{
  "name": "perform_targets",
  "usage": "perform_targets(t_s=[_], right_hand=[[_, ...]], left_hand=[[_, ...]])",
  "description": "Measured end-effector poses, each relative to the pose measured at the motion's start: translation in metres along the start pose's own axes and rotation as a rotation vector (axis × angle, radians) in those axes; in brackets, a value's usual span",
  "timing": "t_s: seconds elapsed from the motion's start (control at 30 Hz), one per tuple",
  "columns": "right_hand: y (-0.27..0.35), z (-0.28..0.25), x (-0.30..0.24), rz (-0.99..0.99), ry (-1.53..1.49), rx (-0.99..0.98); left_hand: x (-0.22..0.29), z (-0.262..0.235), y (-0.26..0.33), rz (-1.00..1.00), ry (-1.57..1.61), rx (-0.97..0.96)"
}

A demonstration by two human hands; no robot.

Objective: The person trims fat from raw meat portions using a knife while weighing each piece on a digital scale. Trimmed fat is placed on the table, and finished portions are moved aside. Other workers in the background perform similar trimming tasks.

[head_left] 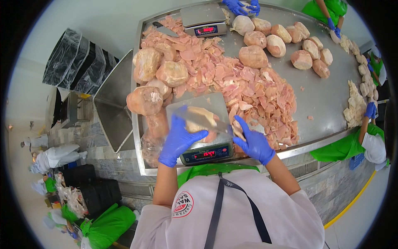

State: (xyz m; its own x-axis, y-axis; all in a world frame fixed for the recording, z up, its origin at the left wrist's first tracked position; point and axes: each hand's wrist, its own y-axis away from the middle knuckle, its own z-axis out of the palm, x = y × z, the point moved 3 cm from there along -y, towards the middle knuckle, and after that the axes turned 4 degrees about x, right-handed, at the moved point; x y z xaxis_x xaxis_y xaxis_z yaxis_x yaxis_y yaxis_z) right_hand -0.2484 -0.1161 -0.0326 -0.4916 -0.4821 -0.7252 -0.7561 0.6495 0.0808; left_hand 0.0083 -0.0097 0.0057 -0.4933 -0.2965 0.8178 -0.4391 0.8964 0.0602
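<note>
A clear plastic bag (pixel 199 114) with pale raw meat inside sits on the near digital scale (pixel 206 152) at the front edge of the steel tabletop (pixel 323 95). The left hand (pixel 177 139), in a blue glove, has its grip closed on the bag's left side. The right hand (pixel 253 143), also gloved, pinches the bag's right edge. Just behind the bag lies a big heap of thin pink meat slices (pixel 248 87). Round wrapped meat lumps (pixel 157 74) sit to the left. A second scale (pixel 204 20) stands at the far edge.
</note>
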Motion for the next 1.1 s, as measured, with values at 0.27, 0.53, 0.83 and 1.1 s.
perform_targets(t_s=[0.27, 0.53, 0.83, 1.1], right_hand=[[0.007, 0.005, -0.015, -0.109, 0.252, 0.055], [-0.034, 0.011, -0.065, -0.188, 0.218, -0.022], [-0.032, -0.003, -0.030, -0.075, 0.149, -0.165], [-0.062, 0.002, -0.048, -0.036, 0.129, -0.133]], left_hand=[[-0.033, 0.000, -0.003, 0.098, 0.061, -0.043], [-0.033, -0.004, -0.017, 0.184, 0.234, -0.185], [-0.029, -0.004, -0.022, 0.258, 0.136, -0.209], [-0.006, -0.009, -0.026, 0.110, 0.084, -0.148]])
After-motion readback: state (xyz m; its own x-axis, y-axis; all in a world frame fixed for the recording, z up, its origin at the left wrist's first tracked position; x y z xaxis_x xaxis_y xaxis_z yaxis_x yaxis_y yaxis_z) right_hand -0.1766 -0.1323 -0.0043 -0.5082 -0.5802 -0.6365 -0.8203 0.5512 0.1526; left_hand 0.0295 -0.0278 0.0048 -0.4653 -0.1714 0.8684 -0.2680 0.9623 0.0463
